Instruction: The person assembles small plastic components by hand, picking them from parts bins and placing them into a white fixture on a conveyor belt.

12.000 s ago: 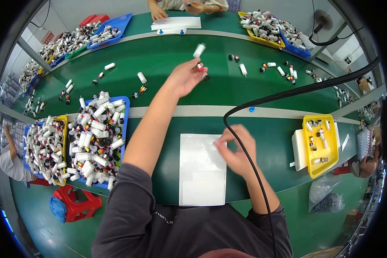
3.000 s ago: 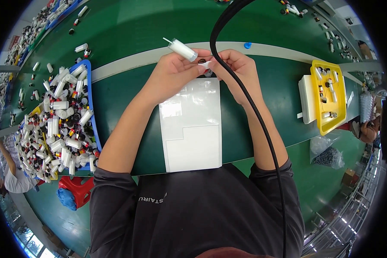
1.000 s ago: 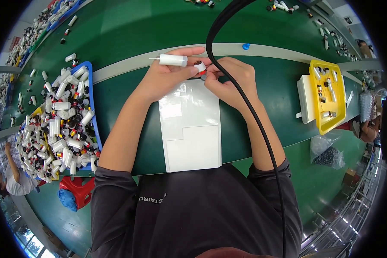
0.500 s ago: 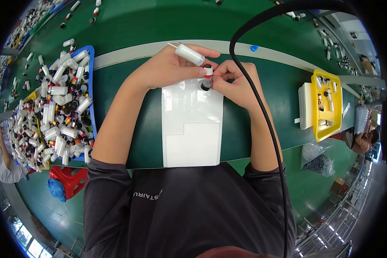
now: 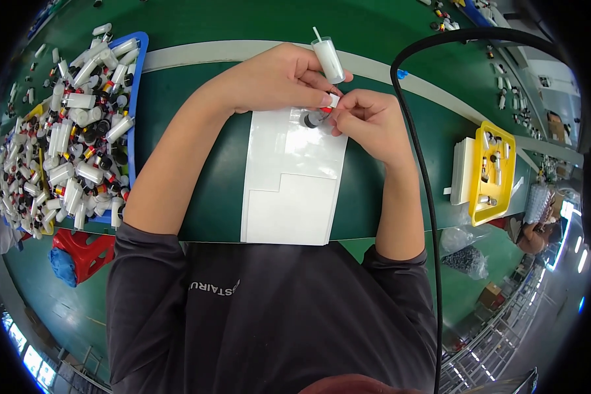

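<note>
1. Fingers of the left hand [image 5: 282,80] grasp a white tube [image 5: 329,60], its thin stem aimed toward eleven o'clock; the thumb also presses by the small part [image 5: 316,118].
2. Fingers of the right hand [image 5: 377,128] are pinched together at the small part's two o'clock side; what their tips grip is partly hidden.
3. That part, white, red and dark grey, sits between both hands, over the white sheet [image 5: 295,213] at its one o'clock end. Whether its pieces are joined I cannot tell.
4. Step in hand, as I judge it: close two-handed work on the small part, the tube parked in the left hand meanwhile.
5. The next move seems to call for a steady left thumb, a fine right pinch and no squeeze on the tube.
6. Around the desk [image 5: 210,197]: a heaped blue tray [image 5: 134,98] at ten o'clock, a yellow tray [image 5: 508,164] at three.
</note>
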`<state>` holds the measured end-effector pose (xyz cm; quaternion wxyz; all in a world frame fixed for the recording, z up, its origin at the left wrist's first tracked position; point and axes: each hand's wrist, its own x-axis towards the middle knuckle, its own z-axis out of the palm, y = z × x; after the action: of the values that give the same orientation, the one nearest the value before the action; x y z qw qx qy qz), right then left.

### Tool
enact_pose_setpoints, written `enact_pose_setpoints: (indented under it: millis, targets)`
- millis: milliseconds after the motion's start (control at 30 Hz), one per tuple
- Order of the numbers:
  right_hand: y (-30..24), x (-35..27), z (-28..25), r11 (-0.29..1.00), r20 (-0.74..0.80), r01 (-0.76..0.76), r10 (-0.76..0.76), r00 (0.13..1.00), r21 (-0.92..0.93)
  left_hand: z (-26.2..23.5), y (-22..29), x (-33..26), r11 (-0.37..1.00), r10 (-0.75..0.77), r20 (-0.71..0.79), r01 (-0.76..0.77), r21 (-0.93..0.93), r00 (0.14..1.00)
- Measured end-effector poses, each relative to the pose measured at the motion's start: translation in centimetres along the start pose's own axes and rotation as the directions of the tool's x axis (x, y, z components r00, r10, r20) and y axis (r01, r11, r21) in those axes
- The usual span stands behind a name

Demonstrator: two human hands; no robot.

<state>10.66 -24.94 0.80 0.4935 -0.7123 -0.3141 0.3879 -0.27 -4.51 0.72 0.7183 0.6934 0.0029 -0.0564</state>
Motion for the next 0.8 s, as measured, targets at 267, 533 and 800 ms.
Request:
enact_pose_setpoints:
  millis: [267,533,800]
  targets:
    - [0.5,0.2,0.6,0.996,-0.124,0.071,-0.064,0.990,0.053,0.3,0.0,-0.1,0.989,-0.028,-0.079,0.016,-0.148,0.996]
    - [0.1,0.4,1.2,0.997,-0.209,0.082,-0.077,0.975,0.014,0.6,-0.2,0.6,0.995,0.032,-0.171,-0.048,-0.091,0.985]
    - [0.1,0.6,1.7,0.888,-0.377,0.291,-0.421,0.825,-0.357,1.2,0.2,0.5,0.973,0.008,-0.251,-0.066,-0.221,0.968]
